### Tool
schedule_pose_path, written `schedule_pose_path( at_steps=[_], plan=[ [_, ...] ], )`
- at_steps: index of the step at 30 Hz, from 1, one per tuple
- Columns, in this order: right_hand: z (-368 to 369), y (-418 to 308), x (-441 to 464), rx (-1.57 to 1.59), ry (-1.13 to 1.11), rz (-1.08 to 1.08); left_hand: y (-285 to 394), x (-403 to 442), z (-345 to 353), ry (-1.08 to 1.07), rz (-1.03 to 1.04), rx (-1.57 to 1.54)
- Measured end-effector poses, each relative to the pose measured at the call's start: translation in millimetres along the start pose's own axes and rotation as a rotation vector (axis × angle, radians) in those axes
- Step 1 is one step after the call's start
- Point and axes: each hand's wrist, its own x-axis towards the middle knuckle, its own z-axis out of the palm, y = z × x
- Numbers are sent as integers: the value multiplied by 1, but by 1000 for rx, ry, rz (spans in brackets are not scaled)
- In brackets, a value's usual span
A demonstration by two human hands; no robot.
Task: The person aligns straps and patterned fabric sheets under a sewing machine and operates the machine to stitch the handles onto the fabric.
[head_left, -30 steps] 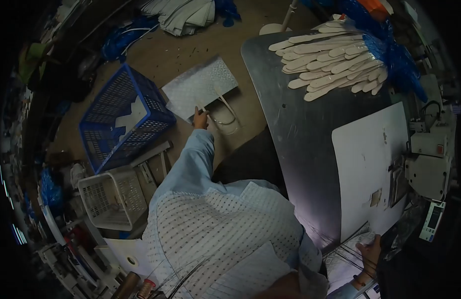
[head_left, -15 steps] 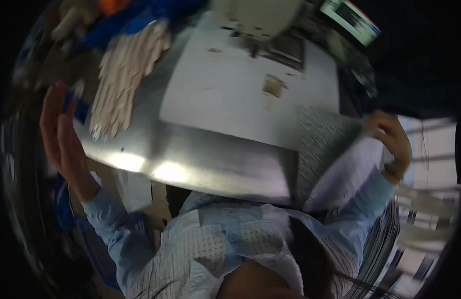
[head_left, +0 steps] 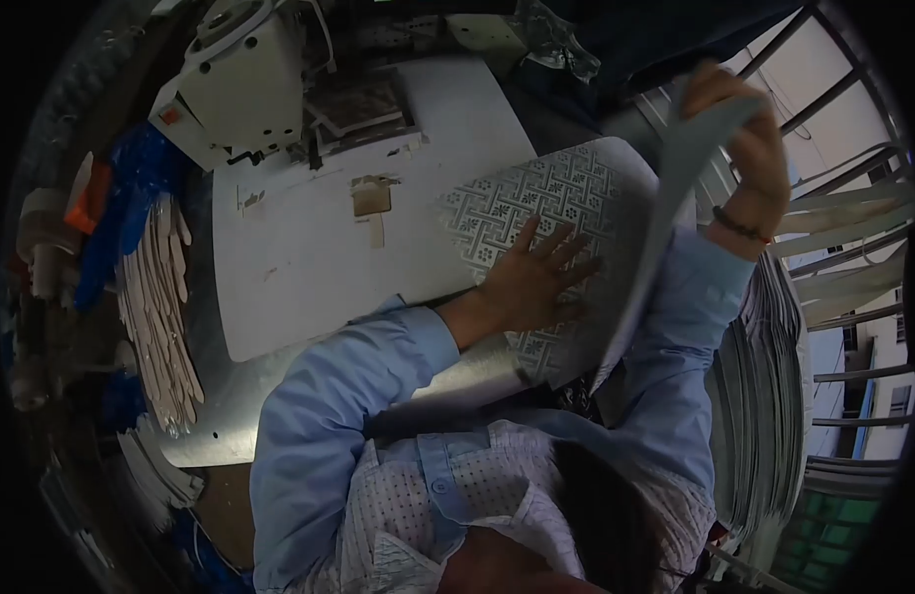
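Note:
A pale sheet (head_left: 546, 183) with a grey lattice-and-flower pattern lies partly on the white work plate, its right part bent upward. My left hand (head_left: 538, 284) presses flat on the patterned face with fingers spread. At the upper right, my right hand (head_left: 742, 129) is closed around the raised grey edge, slightly blurred. Left of the sheet, the white plate (head_left: 289, 307) carries a small brown patch (head_left: 370, 201) with a tan strip below it. Behind the plate stands a white sewing machine (head_left: 241, 94), beside a dark rectangular frame (head_left: 368, 111).
A thick stack of grey sheets (head_left: 759, 396) stands beside my right arm. Several beige strips (head_left: 155, 307) hang in a bundle at the left, near blue plastic (head_left: 131, 198) and an orange piece (head_left: 88, 193). A metal table edge (head_left: 215, 441) runs before me. Window bars (head_left: 833, 104) are at right.
My left hand has come from the far left onto the patterned sheet. My right hand has lifted the sheet's edge, and the sheet reaches further over the plate. The view has turned rightward.

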Motion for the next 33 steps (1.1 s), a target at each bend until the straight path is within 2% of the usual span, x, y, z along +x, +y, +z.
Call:
schedule_pose_path(
  at_steps=[2,3,5,7,9,10,12,13,15,16,18,22,24,25,26,27,28,30,32,33],
  plan=[
    [-48,14,-23,-35,238,-105,4,-6,6,40,-11,-46],
    [-32,10,-11,-13,232,-111,3,-5,6,50,13,-17],
    [12,-12,25,228,328,-189,-10,-11,-8,50,12,39],
    [-27,-7,42,-312,-82,-15,-32,-20,-50,13,-137,-782],
    [8,22,59,-393,-130,-43,-69,-49,-123,127,-464,-777],
    [32,35,70,-497,-165,-42,-90,-64,-156,385,-477,-1227],
    [92,36,104,-549,-137,-147,-107,-80,-243,409,-420,-1285],
    [120,35,123,-621,-113,-235,-98,-81,-273,412,-435,-1269],
    [156,46,156,-603,-68,-244,-82,-82,-309,-133,-393,-505],
    [172,41,172,-595,-68,-256,-86,-83,-312,-129,-404,-498],
    [195,33,194,-662,-129,-179,-98,-82,-315,-427,-805,-103],
    [196,74,198,-598,-97,-274,-126,-150,-331,-437,-695,-115],
    [175,105,182,-686,-178,-114,-139,-190,-333,-226,-694,-56],
    [168,119,172,-662,-224,17,-141,-196,-333,-237,-693,-35],
    [162,135,164,-638,-269,144,-141,-202,-333,-238,-828,58],
    [159,147,153,-641,-275,158,-144,-209,-329,-231,-961,149],
    [150,155,137,-643,-283,173,-149,-211,-315,-233,-959,170],
    [170,166,124,-638,-275,229,-179,-244,-276,-88,-557,363],
    [174,173,114,-626,-270,280,-178,-242,-256,-69,-602,388],
    [174,177,112,-620,-220,220,-178,-241,-247,-52,-655,412]
  ],
)
